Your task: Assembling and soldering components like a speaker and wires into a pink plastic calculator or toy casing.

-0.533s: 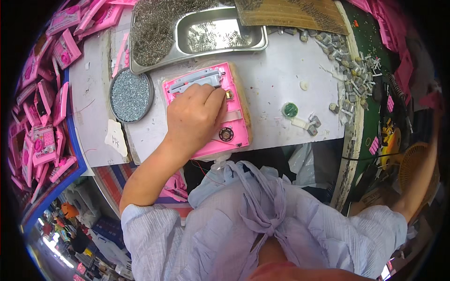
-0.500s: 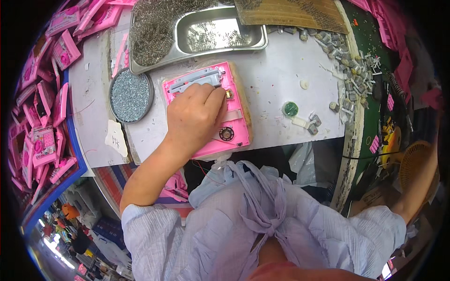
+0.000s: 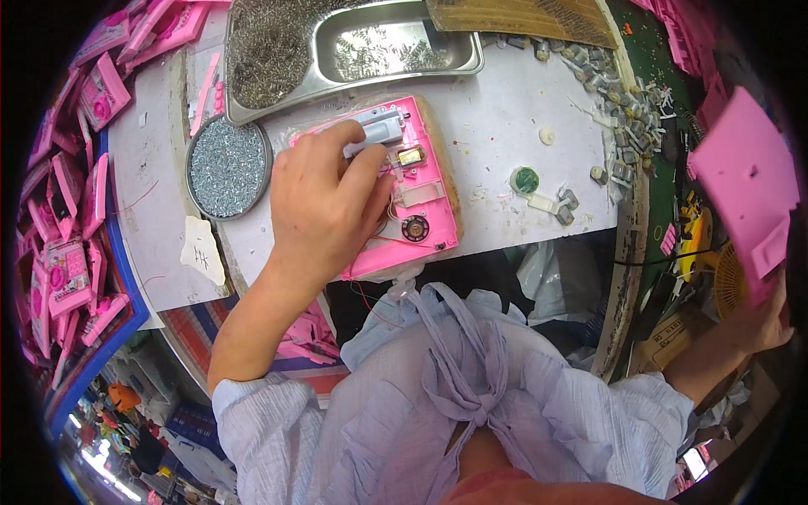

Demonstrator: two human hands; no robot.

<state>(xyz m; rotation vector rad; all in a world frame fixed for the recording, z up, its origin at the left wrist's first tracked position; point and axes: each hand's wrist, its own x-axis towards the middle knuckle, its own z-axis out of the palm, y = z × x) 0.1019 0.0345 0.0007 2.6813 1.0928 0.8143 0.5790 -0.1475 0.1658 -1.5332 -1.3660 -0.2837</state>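
A pink plastic casing half (image 3: 362,263) lies open side up on a padded block at the table's front. In it sit a grey battery holder (image 3: 385,128), a small metal-framed part (image 3: 411,156), a round black speaker (image 3: 415,227) and thin wires. Over the casing's left side is my left hand (image 3: 320,189), open, thumb and index finger bent and apart near the holder; its other fingertips are hidden. Far right, my right hand (image 3: 764,322) grips the lower end of a flat pink plastic panel (image 3: 745,177), held upright beside the table.
A steel tray (image 3: 471,71) of springs stands behind the casing, with a dark round dish (image 3: 192,198) of screws to its left. Motor-like parts (image 3: 627,126) pile at the back right, near a green round piece (image 3: 524,179). Pink casings (image 3: 71,273) fill the blue-edged left bin.
My right hand has come up with a pink panel from the right side. My left hand has shifted slightly left, its thumb and index finger parting and uncovering the metal-framed part.
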